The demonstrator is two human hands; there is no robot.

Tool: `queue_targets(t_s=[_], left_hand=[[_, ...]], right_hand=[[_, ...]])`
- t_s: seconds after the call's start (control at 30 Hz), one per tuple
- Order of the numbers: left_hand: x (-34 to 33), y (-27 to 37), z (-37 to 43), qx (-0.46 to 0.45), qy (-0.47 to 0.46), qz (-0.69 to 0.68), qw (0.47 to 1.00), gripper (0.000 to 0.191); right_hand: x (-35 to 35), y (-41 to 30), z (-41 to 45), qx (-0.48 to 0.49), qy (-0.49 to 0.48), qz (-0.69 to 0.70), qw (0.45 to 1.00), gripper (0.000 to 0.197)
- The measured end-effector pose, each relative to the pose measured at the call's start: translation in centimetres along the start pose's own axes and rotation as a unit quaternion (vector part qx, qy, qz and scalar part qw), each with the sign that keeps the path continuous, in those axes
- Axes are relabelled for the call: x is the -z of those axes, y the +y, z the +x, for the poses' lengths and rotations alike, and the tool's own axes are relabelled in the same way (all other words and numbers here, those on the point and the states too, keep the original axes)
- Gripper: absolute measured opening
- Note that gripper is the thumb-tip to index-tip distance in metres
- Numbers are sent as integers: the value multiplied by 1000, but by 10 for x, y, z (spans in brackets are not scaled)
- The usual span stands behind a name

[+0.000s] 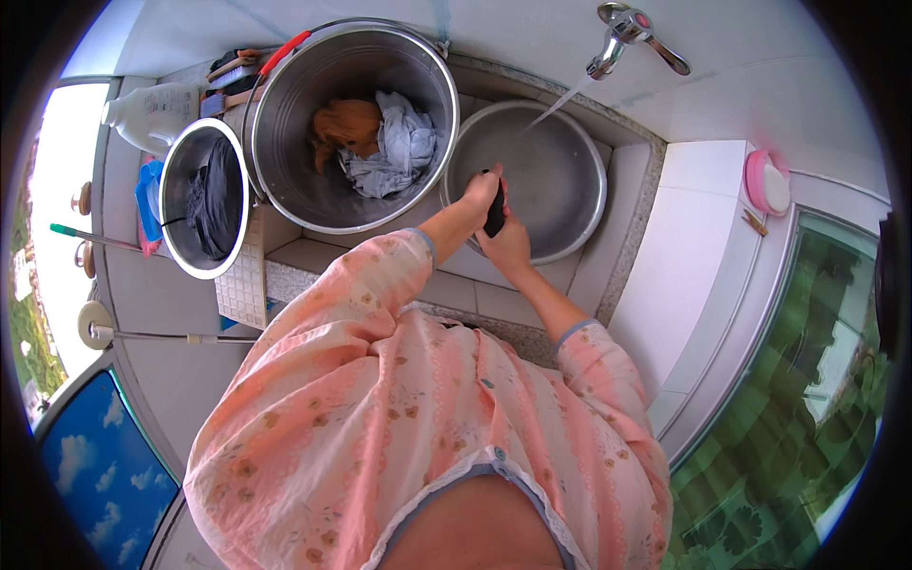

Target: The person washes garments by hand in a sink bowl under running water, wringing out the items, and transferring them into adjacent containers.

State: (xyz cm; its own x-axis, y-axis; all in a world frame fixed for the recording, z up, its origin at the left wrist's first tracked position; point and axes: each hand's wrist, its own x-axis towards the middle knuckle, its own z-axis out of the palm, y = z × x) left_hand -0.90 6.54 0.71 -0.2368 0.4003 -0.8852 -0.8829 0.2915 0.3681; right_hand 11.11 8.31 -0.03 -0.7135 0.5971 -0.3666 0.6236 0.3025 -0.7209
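Both hands meet over the near left part of a round metal basin. My left hand and my right hand are closed on a small black cloth, bunched between them. Most fingers are hidden. A chrome faucet pours a thin stream into the basin. Left of it stands a large steel bucket holding a brown cloth and a light grey cloth. A smaller metal bowl with dark cloth stands farther left.
A tiled sink with a stone rim surrounds the basin. Brushes and a white plastic bottle lie at the upper left. A ribbed washboard leans near the small bowl. A pink soap dish and a clothespin are right.
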Motion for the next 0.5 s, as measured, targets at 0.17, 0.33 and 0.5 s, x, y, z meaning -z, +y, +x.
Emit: queue_targets(t_s=[0.17,0.33,0.5], left_hand=[[8,-7,-34,-3,-33,8,999,63],[23,27,-120,-227,-151,125,954,66],[56,110,-209,-376,-152,37,913,58]], right_hand=[[10,-8,-25,-32,-66,-59,996,59],[19,-33,-48,140,43,85,986,75],[32,-32,-42,182,30,172,968,56]])
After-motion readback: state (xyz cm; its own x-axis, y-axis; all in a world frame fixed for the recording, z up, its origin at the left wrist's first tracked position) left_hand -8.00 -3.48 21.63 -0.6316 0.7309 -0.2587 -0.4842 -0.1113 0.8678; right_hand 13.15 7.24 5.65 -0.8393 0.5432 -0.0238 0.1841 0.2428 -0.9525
